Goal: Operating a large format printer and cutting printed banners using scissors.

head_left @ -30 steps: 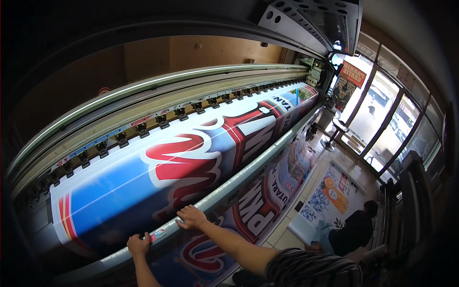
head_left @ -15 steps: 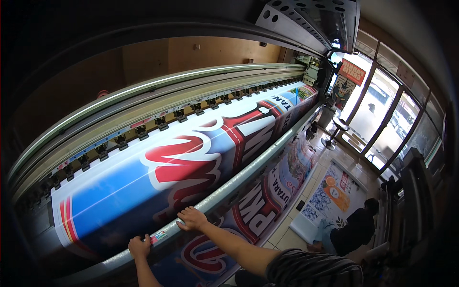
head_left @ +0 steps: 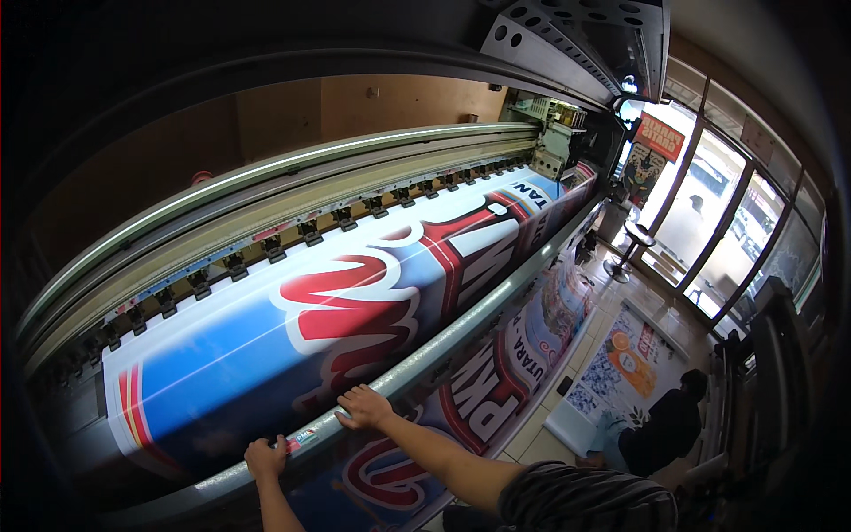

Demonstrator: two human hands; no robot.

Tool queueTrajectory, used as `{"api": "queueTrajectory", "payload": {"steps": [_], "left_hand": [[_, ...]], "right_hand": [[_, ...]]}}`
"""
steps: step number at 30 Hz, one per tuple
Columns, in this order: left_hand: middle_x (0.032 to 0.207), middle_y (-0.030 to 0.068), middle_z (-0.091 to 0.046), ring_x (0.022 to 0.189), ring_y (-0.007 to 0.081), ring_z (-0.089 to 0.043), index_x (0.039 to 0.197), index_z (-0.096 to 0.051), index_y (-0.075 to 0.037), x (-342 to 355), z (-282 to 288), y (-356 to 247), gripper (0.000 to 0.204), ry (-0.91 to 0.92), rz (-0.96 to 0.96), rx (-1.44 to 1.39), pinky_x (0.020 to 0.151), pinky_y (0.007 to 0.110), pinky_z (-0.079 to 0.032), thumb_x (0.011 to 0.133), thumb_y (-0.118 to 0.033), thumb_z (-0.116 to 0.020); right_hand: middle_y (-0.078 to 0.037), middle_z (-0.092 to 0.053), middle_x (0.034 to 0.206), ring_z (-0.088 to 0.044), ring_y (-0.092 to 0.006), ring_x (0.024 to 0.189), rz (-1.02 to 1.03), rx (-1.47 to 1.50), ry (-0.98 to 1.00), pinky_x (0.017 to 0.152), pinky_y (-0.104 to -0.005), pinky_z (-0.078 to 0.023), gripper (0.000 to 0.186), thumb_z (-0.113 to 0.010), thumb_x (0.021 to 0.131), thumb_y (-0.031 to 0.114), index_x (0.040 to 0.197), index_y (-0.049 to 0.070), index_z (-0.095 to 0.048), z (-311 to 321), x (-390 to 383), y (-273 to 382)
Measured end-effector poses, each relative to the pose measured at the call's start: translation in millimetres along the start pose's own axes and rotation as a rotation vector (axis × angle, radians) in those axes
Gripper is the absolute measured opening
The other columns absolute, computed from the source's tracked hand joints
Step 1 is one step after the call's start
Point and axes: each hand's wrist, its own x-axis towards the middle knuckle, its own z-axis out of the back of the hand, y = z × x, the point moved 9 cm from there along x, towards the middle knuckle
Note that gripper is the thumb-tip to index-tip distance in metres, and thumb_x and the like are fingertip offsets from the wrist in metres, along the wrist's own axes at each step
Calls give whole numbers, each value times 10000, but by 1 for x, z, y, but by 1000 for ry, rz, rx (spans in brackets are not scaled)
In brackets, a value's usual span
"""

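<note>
A large-format printer spreads across the view, with a wide printed banner (head_left: 248,346) on its bed, coloured blue, red and white. My left hand (head_left: 266,458) is closed over the grey metal bar (head_left: 461,332) along the printer's front, beside a small coloured sticker (head_left: 303,440). Farther right, my right hand (head_left: 364,407) also grips this bar, fingers curled over its top. The banner's lower stretch (head_left: 479,399) hangs below and in front of the bar. At the far right end of the rail stands the print carriage (head_left: 556,146).
A row of black pinch rollers (head_left: 310,232) runs behind the banner. Right of the printer, a person (head_left: 665,426) crouches by another printed sheet (head_left: 620,363) on the tiled floor. A round stool (head_left: 631,244) stands near the glass doors (head_left: 709,213). A raised cover (head_left: 576,44) hangs overhead.
The print carriage has come left along the rail, over the banner's far right part. The view has shifted slightly. Both my hands keep their place on the bar.
</note>
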Motion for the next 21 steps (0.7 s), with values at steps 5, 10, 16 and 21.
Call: {"api": "queueTrajectory", "payload": {"steps": [5,10,16,21], "left_hand": [[904,272,-709,911,433,-681,905,-771,19,0,-2,3,513,4,10,-25,900,499,-514,818,-475,-661],[919,288,-699,934,436,-675,905,-766,35,1,-4,4,538,87,51,26,897,498,-518,815,-485,-660],[945,270,-712,922,419,-682,911,-772,21,-1,2,5,533,-18,36,-17,886,492,-524,815,-490,-652],[871,244,-721,879,412,-691,907,-773,18,3,-6,3,515,61,-5,20,875,485,-529,828,-469,-625]], "right_hand": [[-128,-648,863,-613,-302,893,15,20,-9,851,-408,-454,351,-594,897,420,930,74,-644,0,0,1],[-133,-646,862,-613,-301,894,-10,10,-1,846,-406,-455,360,-595,897,425,939,72,-646,1,-1,0],[-130,-652,868,-617,-305,868,28,-8,19,839,-414,-453,369,-599,892,436,925,71,-645,0,1,2],[-134,-662,901,-618,-305,913,1,25,3,869,-412,-451,378,-579,905,438,945,70,-652,-2,0,-1]]}}
